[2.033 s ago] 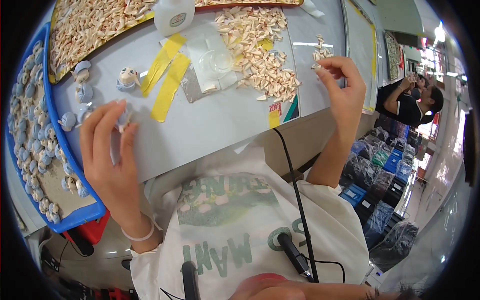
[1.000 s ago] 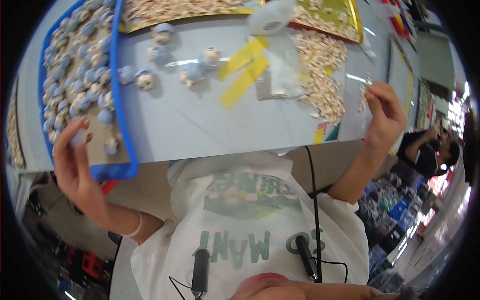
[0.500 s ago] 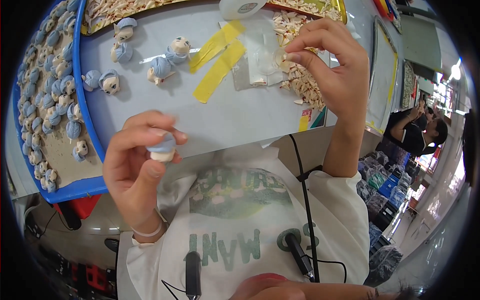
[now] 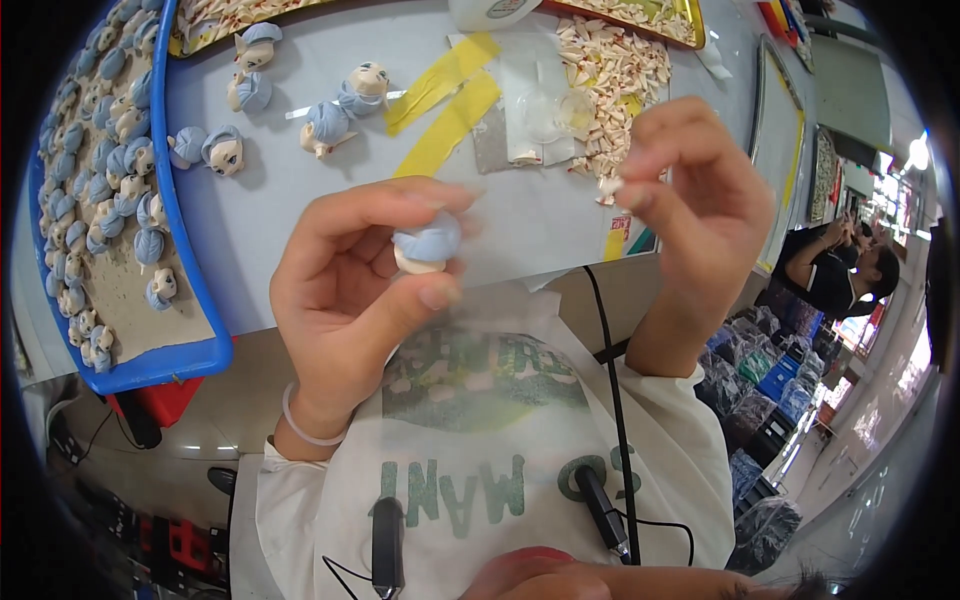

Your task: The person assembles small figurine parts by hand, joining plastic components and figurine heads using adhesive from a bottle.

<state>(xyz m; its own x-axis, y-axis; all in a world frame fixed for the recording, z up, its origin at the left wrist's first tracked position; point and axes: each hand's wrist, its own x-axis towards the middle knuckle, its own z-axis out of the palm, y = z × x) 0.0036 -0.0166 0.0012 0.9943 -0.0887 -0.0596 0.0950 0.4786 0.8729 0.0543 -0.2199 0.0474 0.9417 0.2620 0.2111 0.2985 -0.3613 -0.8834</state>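
Thumb and fingers of my left hand (image 4: 335, 255) grip a small doll head (image 4: 428, 246) with moulded blue hair and a pale underside, held up in front of my shirt. Off to the right, my right hand (image 4: 705, 195) pinches a tiny pale piece (image 4: 609, 188) at its fingertips; motion blurs it. Just beyond that hand lies a heap of small, pointed cream pieces (image 4: 612, 75) with reddish marks. A clear shallow dish (image 4: 556, 112) sits on a taped-down plastic sheet beside the heap. Several blue-haired heads, such as one in a pair (image 4: 326, 130), lie on the table's left part.
A blue-rimmed tray (image 4: 192, 262) full of similar heads stands at the left. Yellow tape strips (image 4: 450, 125) cross the table (image 4: 270, 220). Along the far edge are gold trays of cream pieces and a white round container (image 4: 490, 12). Another person (image 4: 845, 265) is far right.
My left hand has moved right and slightly up with the doll head. My right hand has drawn back from the clear dish, down and to the right.
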